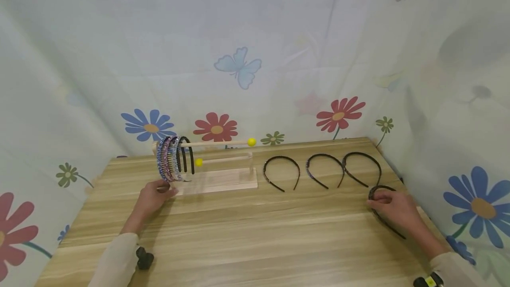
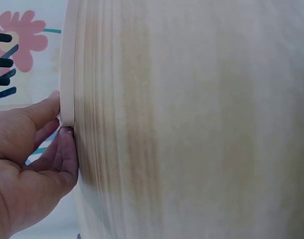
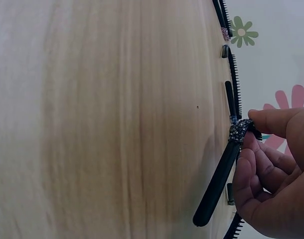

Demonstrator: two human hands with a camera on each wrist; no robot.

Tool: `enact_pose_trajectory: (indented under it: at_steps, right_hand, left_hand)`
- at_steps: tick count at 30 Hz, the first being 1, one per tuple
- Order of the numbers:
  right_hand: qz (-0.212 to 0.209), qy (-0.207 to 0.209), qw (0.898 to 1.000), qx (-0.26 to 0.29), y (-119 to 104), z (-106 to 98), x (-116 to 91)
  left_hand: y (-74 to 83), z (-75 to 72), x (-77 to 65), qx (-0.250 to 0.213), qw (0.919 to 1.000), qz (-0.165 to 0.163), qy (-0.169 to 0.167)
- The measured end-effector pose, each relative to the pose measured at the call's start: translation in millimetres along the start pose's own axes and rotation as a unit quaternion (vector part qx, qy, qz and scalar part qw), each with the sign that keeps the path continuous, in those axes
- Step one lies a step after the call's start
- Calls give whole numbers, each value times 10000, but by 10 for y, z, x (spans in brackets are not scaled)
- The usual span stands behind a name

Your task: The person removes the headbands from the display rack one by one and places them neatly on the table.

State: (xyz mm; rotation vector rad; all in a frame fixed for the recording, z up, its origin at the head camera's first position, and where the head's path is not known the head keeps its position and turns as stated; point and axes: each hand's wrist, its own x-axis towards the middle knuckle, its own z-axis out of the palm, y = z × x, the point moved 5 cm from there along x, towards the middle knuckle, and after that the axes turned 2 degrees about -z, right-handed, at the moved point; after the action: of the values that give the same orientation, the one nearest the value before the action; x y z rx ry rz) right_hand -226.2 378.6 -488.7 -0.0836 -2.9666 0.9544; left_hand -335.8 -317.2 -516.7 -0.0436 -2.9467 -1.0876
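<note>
At the right edge of the table, my right hand (image 1: 392, 207) pinches a black headband (image 3: 217, 186) between thumb and fingers, at a part covered in dark glitter. My left hand (image 1: 152, 197) is at the near left corner of a wooden headband stand (image 1: 225, 181). In the left wrist view its thumb and fingers hold the end of the pale base board (image 2: 67, 59). Several glittery headbands (image 1: 168, 158), blue, pink and silver with black teeth, hang together at the left end of the stand's upper rod (image 1: 219, 143).
Three dark headbands, a left one (image 1: 283, 158), a middle one (image 1: 324, 156) and a right one (image 1: 362, 154), lie in a row right of the stand. Yellow balls tip the upper rod and the lower rod (image 1: 223, 160). A flowered cloth (image 1: 279, 92) surrounds the wood-grain table (image 1: 279, 238).
</note>
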Motion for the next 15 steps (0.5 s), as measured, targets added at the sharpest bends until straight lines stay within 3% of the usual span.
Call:
enact_pose_trajectory:
  at_steps: [15]
  right_hand:
    - [173, -340, 9990, 236, 23, 32, 0]
  left_hand:
    - [14, -1, -16, -134, 9999, 17, 6]
